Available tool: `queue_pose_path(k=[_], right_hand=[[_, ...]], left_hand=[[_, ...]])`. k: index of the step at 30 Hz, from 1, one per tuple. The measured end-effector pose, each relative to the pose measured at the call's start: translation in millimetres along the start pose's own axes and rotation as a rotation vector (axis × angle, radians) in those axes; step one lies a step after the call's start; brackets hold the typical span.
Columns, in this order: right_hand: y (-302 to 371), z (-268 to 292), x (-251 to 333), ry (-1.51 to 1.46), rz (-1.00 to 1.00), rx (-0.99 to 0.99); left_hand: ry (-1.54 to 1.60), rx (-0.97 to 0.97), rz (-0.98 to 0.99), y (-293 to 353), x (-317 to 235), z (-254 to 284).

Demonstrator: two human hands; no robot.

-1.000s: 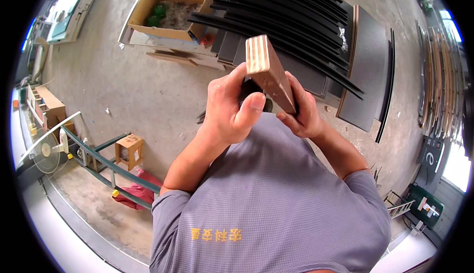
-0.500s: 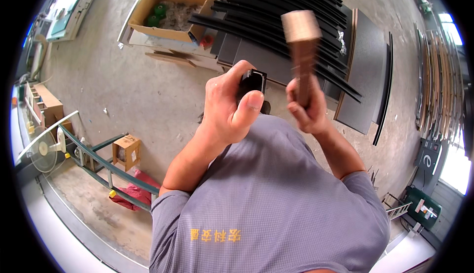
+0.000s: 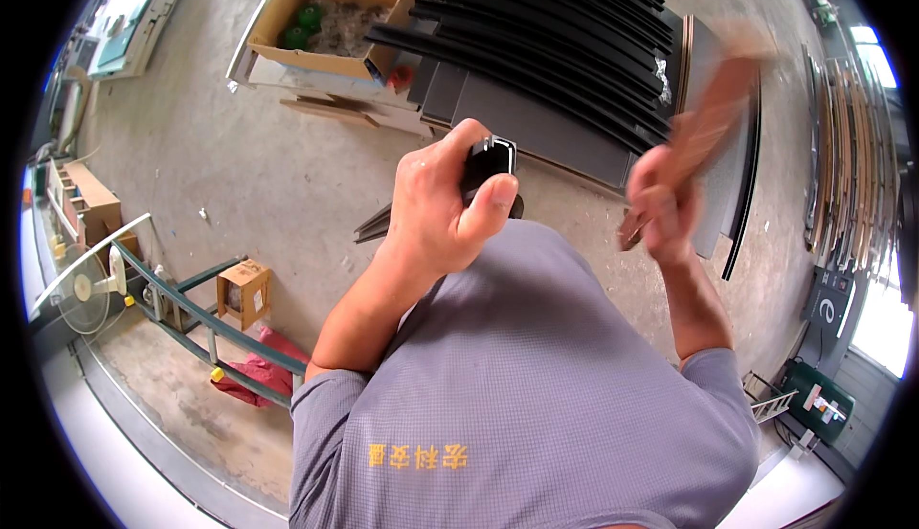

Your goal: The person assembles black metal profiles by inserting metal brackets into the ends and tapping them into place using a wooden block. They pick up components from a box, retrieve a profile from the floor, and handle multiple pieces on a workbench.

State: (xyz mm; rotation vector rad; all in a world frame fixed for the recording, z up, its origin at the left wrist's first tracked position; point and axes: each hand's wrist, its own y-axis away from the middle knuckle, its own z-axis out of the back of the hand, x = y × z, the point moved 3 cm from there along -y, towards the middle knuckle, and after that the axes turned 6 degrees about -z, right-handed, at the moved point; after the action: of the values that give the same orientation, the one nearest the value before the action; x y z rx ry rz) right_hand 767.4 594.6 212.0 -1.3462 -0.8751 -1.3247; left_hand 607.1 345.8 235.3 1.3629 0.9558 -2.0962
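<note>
We judge the step in hand to be a hammering one: our left hand (image 3: pixel 442 205) steadies the short black metal profile end with its pale open rim (image 3: pixel 490 159) upright in front of our chest, above the grey concrete floor (image 3: pixel 239 175), while our right hand (image 3: pixel 661 205) swings the blurred brown wooden block (image 3: pixel 713 108) up and out to our right, well apart from the profile. As we read it, the next move calls for bringing the block down squarely on the profile's top end while our thumb keeps below the rim.

Our left hand is closed tight round the profile, fingers wrapped and thumb pressed across its front. Our right hand is closed round the lower end of the block; motion blur hides how its fingers lie.

On the floor beyond lie the long black metal profiles stacked side by side (image 3: pixel 565 31) and the open cardboard box with green things in it (image 3: pixel 325 12).
</note>
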Motion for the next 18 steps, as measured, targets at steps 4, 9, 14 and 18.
queue_pose_path(k=[4, 9, 14, 18], right_hand=[[-2, -22, 12, 0.583, -0.079, 0.173], [-2, 0, 12, 0.451, -0.185, -0.053], [-6, 2, 18, 0.625, -0.228, 0.149], [17, 57, -34, 0.053, -0.054, 0.065]], left_hand=[[-0.052, 0.017, 0.018, 3, 6, -3], [-0.156, 0.141, 0.06, -2, -1, -3], [-0.337, 0.068, 0.081, -2, 2, -15], [-0.385, 0.096, 0.098, -2, 2, -14]])
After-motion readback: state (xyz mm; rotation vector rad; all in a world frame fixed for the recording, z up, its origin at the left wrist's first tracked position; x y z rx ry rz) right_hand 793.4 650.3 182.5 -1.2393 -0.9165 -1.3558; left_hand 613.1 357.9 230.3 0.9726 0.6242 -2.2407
